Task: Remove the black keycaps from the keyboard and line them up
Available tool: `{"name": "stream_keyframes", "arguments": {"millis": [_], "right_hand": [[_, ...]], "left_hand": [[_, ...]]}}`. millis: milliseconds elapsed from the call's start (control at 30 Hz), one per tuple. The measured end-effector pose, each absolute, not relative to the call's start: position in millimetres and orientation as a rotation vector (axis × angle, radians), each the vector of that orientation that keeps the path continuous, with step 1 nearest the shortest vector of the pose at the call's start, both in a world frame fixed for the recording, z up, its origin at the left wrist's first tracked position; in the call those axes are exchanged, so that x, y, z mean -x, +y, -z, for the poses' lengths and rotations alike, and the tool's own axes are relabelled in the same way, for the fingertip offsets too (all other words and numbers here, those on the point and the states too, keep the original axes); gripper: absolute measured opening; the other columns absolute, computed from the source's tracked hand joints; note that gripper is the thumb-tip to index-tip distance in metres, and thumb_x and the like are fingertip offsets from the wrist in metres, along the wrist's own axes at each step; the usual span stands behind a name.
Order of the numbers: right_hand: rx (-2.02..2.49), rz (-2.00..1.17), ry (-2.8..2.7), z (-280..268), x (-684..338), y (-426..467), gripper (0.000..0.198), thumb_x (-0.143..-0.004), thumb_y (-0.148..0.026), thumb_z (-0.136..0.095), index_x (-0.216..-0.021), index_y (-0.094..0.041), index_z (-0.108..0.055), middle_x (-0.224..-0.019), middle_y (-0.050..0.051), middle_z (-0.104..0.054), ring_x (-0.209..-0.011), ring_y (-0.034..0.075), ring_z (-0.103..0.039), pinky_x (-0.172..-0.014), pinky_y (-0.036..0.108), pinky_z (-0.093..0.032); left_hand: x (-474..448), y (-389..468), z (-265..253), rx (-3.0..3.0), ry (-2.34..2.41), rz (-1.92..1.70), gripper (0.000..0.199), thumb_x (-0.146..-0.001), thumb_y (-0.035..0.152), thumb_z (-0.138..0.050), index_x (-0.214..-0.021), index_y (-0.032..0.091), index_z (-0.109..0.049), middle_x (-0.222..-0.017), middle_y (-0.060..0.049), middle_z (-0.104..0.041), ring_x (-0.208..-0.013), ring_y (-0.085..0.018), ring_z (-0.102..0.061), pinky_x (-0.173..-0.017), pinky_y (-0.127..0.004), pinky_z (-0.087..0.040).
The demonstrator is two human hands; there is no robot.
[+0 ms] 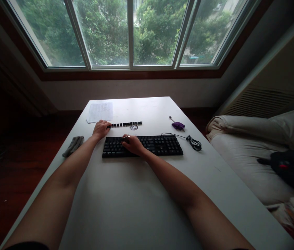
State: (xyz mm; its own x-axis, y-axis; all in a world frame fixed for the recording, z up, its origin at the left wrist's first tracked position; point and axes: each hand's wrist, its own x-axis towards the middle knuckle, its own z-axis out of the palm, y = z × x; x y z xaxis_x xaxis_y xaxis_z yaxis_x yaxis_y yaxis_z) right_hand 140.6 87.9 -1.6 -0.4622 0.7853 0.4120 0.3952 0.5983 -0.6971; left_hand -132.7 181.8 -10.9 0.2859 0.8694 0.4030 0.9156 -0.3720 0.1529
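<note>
A black keyboard (159,146) lies across the white table. Over its left half is my right hand (134,145), fingers closed around a small dark thing with a thin light edge, too small to make out. Beyond the keyboard, a row of loose black keycaps (126,124) runs from left to right. At that row's left end my left hand (101,129) rests on the table, its fingertips pinched on a black keycap (108,127). A small round, shiny object (133,127) lies just in front of the row.
Printed paper (100,111) lies at the far left of the table (126,208). A grey cloth (73,146) is by the left edge. On the right are a purple item (178,125), a thin brush (171,119) and the coiled cable (194,143). A sofa (240,152) stands beyond.
</note>
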Motion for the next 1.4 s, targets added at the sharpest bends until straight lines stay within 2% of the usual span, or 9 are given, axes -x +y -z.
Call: {"name": "stream_keyframes", "arguments": {"millis": [267,467,633,700,833,1033,1167,1400], "right_hand": [[0.952,-0.715,-2.059,1.1,-139.4,88.1,0.012,-0.082,-0.028,-0.057,-0.087,-0.020,-0.065,-0.064,-0.003,-0.058,-0.062,0.013,-0.053,-0.068,0.023,-0.041],[0.946,-0.866,-1.871,5.1,-139.1,93.9,0.013,-0.079,-0.027,-0.056,-0.089,-0.020,-0.060,-0.065,-0.004,-0.057,-0.058,0.012,-0.052,-0.060,0.023,-0.040],[0.979,-0.947,-1.667,8.7,-138.2,99.6,0.016,-0.076,-0.028,-0.057,-0.091,-0.021,-0.056,-0.071,-0.002,-0.063,-0.064,0.015,-0.059,-0.063,0.025,-0.045],[0.997,-0.935,-1.591,9.9,-138.1,102.0,0.015,-0.077,-0.028,-0.056,-0.090,-0.022,-0.054,-0.075,-0.002,-0.064,-0.066,0.015,-0.061,-0.064,0.025,-0.046],[0.993,-0.937,-1.468,10.0,-137.5,107.1,0.017,-0.077,-0.028,-0.055,-0.093,-0.022,-0.052,-0.083,0.000,-0.067,-0.072,0.016,-0.065,-0.065,0.026,-0.048],[0.928,-1.015,-1.552,1.3,-135.5,106.7,0.014,-0.083,-0.032,-0.054,-0.092,-0.021,-0.056,-0.080,0.002,-0.068,-0.072,0.018,-0.066,-0.069,0.030,-0.051],[0.912,-0.931,-1.617,-6.7,-136.5,104.3,0.019,-0.089,-0.038,-0.052,-0.088,-0.020,-0.057,-0.079,0.002,-0.067,-0.072,0.017,-0.066,-0.069,0.028,-0.050],[0.867,-0.870,-1.576,-14.4,-139.5,105.3,0.020,-0.093,-0.037,-0.050,-0.105,-0.021,-0.054,-0.090,0.003,-0.069,-0.071,0.015,-0.067,-0.067,0.026,-0.050]], "left_hand": [[136.7,162.8,13.0,2.318,-1.796,0.789,0.028,-0.086,0.020,-0.052,-0.107,0.023,-0.070,-0.111,-0.010,-0.066,-0.111,-0.030,-0.051,-0.103,-0.047,-0.040],[134.7,135.9,18.1,2.222,-1.886,0.982,0.024,-0.089,0.024,-0.050,-0.102,0.022,-0.070,-0.110,-0.009,-0.067,-0.110,-0.028,-0.055,-0.103,-0.045,-0.043],[131.7,116.5,29.4,2.296,-2.065,1.243,0.026,-0.089,0.031,-0.050,-0.103,0.022,-0.070,-0.111,-0.007,-0.069,-0.099,-0.023,-0.063,-0.085,-0.036,-0.053],[128.9,112.7,31.8,2.384,-2.138,1.288,0.028,-0.088,0.034,-0.051,-0.104,0.022,-0.071,-0.107,-0.005,-0.071,-0.094,-0.021,-0.065,-0.084,-0.035,-0.054],[116.2,107.1,30.2,2.608,-2.133,1.201,0.032,-0.086,0.040,-0.055,-0.108,0.023,-0.071,-0.109,-0.005,-0.072,-0.099,-0.023,-0.066,-0.091,-0.039,-0.053],[98.6,94.6,26.2,2.631,-2.014,1.109,0.032,-0.085,0.040,-0.059,-0.112,0.027,-0.071,-0.118,-0.004,-0.071,-0.112,-0.027,-0.062,-0.102,-0.044,-0.048],[98.5,90.5,26.8,2.612,-2.019,1.141,0.030,-0.086,0.038,-0.059,-0.111,0.027,-0.071,-0.117,-0.003,-0.071,-0.111,-0.027,-0.062,-0.102,-0.043,-0.048],[98.4,86.2,21.7,2.728,-1.860,1.004,0.038,-0.085,0.045,-0.061,-0.118,0.027,-0.068,-0.118,-0.005,-0.069,-0.111,-0.027,-0.059,-0.102,-0.044,-0.046]]}}
